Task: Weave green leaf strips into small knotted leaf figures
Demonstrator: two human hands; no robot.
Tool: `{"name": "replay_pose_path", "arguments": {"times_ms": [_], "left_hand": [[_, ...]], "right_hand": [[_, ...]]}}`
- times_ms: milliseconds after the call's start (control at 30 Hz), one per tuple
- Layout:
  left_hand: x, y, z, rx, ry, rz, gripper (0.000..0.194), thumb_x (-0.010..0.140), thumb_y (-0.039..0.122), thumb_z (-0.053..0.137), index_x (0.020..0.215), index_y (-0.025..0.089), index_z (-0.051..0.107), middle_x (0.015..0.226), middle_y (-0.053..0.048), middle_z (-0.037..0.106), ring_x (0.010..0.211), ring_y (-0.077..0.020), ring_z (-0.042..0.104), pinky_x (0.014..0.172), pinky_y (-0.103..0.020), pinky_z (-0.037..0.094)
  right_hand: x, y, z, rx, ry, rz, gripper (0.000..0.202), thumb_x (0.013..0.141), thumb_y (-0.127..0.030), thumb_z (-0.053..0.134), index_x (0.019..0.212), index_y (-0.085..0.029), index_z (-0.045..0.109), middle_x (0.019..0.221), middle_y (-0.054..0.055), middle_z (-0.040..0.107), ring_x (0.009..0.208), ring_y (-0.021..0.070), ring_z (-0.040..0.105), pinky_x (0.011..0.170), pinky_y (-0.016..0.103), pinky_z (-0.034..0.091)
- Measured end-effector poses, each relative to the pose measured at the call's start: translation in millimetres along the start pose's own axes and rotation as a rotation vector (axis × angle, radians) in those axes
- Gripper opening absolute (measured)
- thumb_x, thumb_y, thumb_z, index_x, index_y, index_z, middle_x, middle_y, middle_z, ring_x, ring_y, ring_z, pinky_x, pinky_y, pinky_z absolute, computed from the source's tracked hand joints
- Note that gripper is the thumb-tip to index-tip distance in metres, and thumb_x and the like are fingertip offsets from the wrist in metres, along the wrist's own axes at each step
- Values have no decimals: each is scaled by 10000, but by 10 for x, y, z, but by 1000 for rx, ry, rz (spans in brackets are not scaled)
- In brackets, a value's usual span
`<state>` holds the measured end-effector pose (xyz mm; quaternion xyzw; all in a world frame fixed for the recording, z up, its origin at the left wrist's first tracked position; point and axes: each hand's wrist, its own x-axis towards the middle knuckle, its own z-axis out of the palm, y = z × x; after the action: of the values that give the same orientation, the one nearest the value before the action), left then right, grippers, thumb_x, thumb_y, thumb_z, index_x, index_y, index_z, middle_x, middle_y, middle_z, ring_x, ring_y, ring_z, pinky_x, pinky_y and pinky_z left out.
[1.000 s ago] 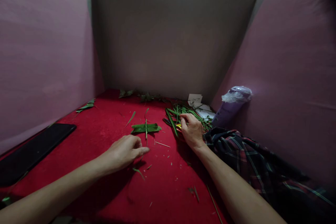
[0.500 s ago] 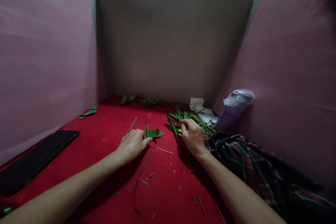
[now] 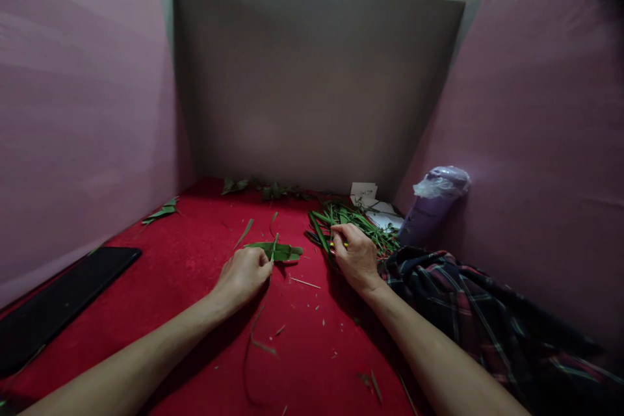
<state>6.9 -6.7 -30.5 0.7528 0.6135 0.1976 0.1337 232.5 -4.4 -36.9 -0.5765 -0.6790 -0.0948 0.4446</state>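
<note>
My left hand point(image 3: 244, 273) is closed, with thumb and finger pinching the lower end of a thin green stem point(image 3: 275, 244). The stem stands across a flat, wide piece of green leaf point(image 3: 287, 252) just beyond the fingertips. My right hand point(image 3: 355, 253) is closed at the near edge of a heap of long green leaves and stems point(image 3: 355, 214). A small bit of yellow shows at its fingertips, and a dark object point(image 3: 314, 238) lies just left of them. What the right fingers hold is mostly hidden.
A dark flat slab point(image 3: 73, 302) lies at left, a purple container with clear plastic point(image 3: 429, 208) leans at right, and plaid cloth point(image 3: 453, 292) lies beside my right forearm. White papers point(image 3: 383, 213) sit behind the heap. Leaf scraps dot the red cloth point(image 3: 195, 351).
My left hand has drawn slightly left and back, so more of the leaf piece and stem shows. My right hand has shifted only slightly, still closed by the heap.
</note>
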Motion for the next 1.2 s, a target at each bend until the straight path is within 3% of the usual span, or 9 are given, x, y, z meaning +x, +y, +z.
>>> {"name": "replay_pose_path", "arguments": {"times_ms": [333,467,533,633,733,800,1033,1200], "left_hand": [[-157,75,-59,-60,141,63,254,792,316,450,632,178,589,579,-35,612,548,-155,544,542,-259,327],[-193,72,-53,-277,215,150,230,786,308,487,617,172,564,542,0,544,516,-127,487,537,-247,332],[-196,80,-49,-548,149,141,228,774,328,520,609,171,532,509,31,484,473,-102,431,489,-223,320],[-195,101,-66,-976,-116,23,272,753,397,568,620,174,488,425,85,383,354,-54,276,367,-182,206],[-201,110,-98,-1237,-375,1,348,741,437,598,574,175,441,380,101,352,313,-22,146,323,-176,95],[-212,109,-117,-1372,-475,11,358,737,400,626,555,173,418,386,100,357,318,-12,123,316,-167,82],[-236,66,-117,-1640,-666,-89,208,739,275,653,656,151,508,410,90,386,316,-5,167,312,-133,126],[-238,9,-95,-1684,-710,-112,159,740,225,649,671,144,530,421,82,397,317,-2,185,318,-127,143]], "right_hand": [[-13,14,22,20,-4,-8,178,846,-181,437,868,-183,614,856,53,646,792,184,592,714,264,420],[-18,11,32,24,-11,-17,176,843,-168,439,869,-183,612,862,54,647,807,188,593,721,268,420],[-22,3,34,25,-13,-19,179,847,-173,435,863,-182,613,846,54,646,792,189,595,714,271,422],[-28,-12,32,32,-16,-24,179,847,-176,438,855,-182,616,837,53,646,787,190,596,713,273,425],[-33,-27,32,41,-21,-28,178,847,-181,441,862,-185,618,844,53,648,792,191,597,714,275,428],[-35,-33,36,48,-24,-28,184,848,-180,436,869,-186,619,845,55,648,791,191,598,718,277,430],[-38,-31,56,65,-35,-26,187,846,-176,437,870,-188,622,853,58,648,803,192,600,730,281,436],[-52,-29,53,66,-41,-19,177,840,-176,447,873,-192,620,858,55,648,805,197,599,725,288,436]]}}
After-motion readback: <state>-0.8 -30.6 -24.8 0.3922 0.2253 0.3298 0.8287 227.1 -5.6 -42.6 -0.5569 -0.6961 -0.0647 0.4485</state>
